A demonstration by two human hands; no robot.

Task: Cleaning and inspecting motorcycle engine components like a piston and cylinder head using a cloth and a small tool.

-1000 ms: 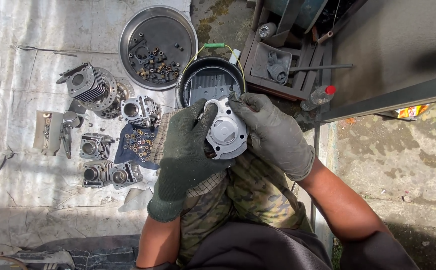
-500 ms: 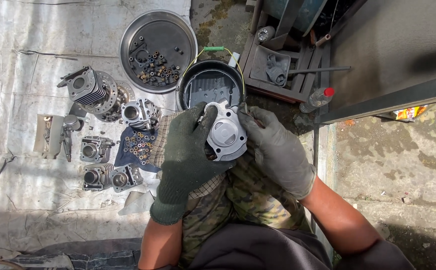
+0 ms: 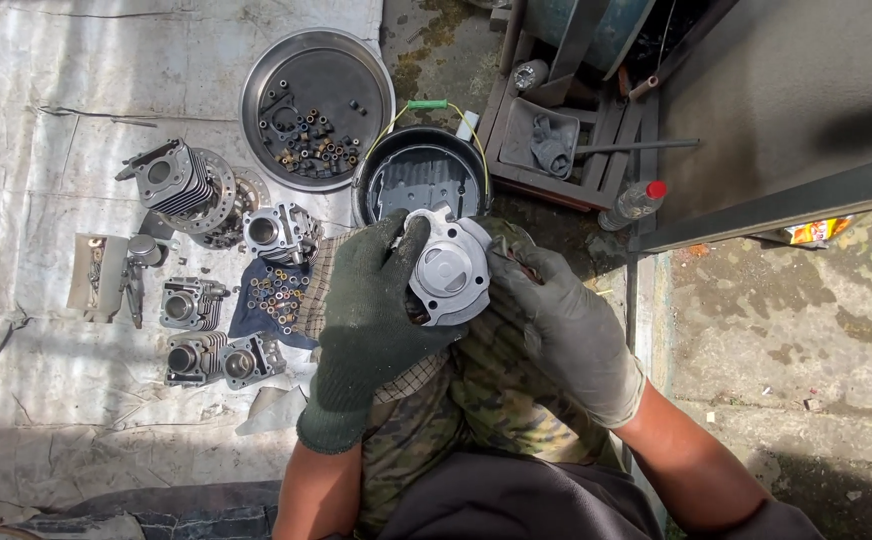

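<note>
Both gloved hands are on a silver engine cylinder (image 3: 448, 268), held up over the lap, just in front of a black bucket (image 3: 418, 178). Left hand (image 3: 371, 320) has its fingers wrapped round the left side, right hand (image 3: 566, 330) fingers pinch the right edge. More cylinders (image 3: 181, 185) and a round tray of bolts (image 3: 316, 108) sit on the tarp (image 3: 46, 80).

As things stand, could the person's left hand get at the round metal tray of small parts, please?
Probably not at once: the left hand is gripping the cylinder part. The round tray lies open beyond it, nothing between.
</note>
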